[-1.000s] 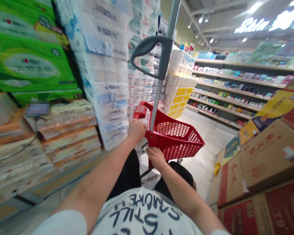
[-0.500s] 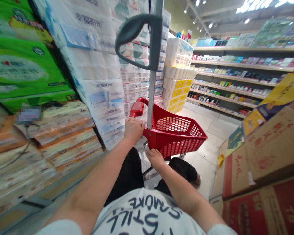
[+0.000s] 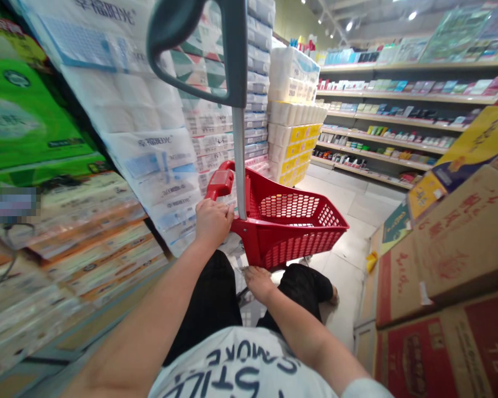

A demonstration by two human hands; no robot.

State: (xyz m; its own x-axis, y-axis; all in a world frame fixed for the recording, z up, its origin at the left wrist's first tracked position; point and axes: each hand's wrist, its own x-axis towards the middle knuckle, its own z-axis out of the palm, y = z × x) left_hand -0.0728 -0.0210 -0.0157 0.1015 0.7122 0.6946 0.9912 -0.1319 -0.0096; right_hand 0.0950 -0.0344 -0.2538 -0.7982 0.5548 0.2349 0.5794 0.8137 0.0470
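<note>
A red plastic rolling shopping basket [image 3: 290,237] with openwork sides stands tilted in front of me. From it rises a metal pole [image 3: 239,160] topped by a grey loop handle [image 3: 234,61]. My left hand [image 3: 213,222] is closed around the red carrying handle [image 3: 219,185] at the near side of the basket. Lower down, my right hand [image 3: 258,281] is beneath the basket's near bottom end, its fingers curled together. What those fingers hold is too small and partly hidden to make out. The basket's visible inside shows only its red walls and floor.
Tissue packs [image 3: 149,166] are stacked on the left, beside green packages [image 3: 29,116]. Cardboard boxes [image 3: 465,243] line the right side. Further off, shelves [image 3: 398,116] hold many small products. Pale floor tiles [image 3: 336,204] run between them.
My view has shifted, so the basket's pole and loop handle appear further left and higher. My right hand sits slightly lower below the basket. My left hand keeps its hold on the red handle.
</note>
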